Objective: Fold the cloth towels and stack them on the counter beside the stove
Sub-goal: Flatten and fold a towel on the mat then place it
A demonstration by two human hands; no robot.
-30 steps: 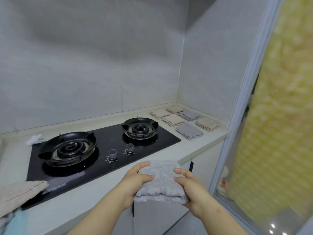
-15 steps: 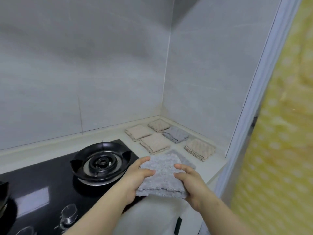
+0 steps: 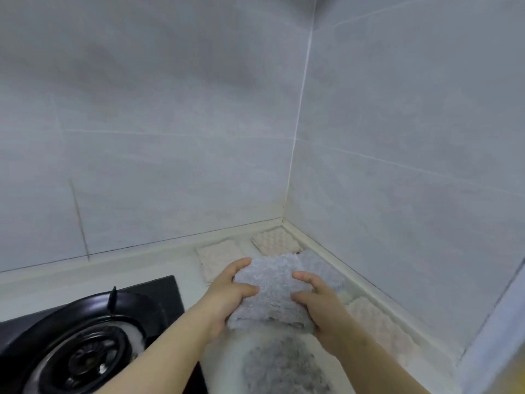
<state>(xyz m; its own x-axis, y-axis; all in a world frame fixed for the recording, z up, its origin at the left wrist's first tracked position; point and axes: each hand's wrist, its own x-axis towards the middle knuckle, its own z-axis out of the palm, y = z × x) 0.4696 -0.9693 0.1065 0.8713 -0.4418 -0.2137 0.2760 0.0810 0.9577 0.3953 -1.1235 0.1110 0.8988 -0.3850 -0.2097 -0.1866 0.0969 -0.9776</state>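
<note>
A pale counter [image 3: 181,268] is seen running into a corner formed by two walls of large grey tiles [image 3: 170,137]. A black glass stove [image 3: 160,297] is set into the counter, and one burner [image 3: 85,356] of it is shown.

A folded grey towel [image 3: 270,294] is held over the counter to the right of the stove. Its near-stove edge is gripped by the left hand [image 3: 227,297] and its far edge by the right hand [image 3: 321,305], fingers and thumbs curled round it. Whether it touches what lies beneath cannot be told.

Five more folded towels are counted lying flat right of the stove, three beige and two grey:
- a beige towel [image 3: 217,257] nearest the stove
- a second beige towel [image 3: 275,240] in the corner
- a grey towel [image 3: 318,265] beyond the held one
- a third beige towel [image 3: 377,325] farthest from the stove
- a blurred grey towel [image 3: 281,362] nearest the camera
</note>
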